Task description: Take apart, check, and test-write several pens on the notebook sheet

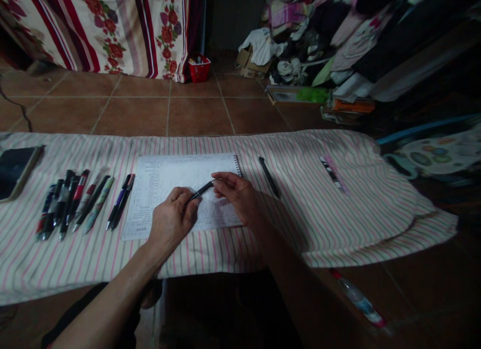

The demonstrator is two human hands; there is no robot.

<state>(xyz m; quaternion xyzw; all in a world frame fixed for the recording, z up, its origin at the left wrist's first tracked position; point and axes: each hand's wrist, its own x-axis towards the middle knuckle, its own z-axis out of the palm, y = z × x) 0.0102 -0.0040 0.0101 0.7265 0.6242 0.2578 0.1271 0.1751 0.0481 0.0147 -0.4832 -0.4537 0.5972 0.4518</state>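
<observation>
1. One black pen (203, 190) is slanting between your hands, over the white pad (180, 167).
2. Your left hand (172, 215), tightly curled, is gripping its near left end.
3. Your right hand (237, 195), loosely curled, is pinching its far right end.

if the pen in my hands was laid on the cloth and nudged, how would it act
The pen would probably roll, its barrel looking slim and round, though the creased cloth may slow it. That slimness suggests little weight.
</observation>
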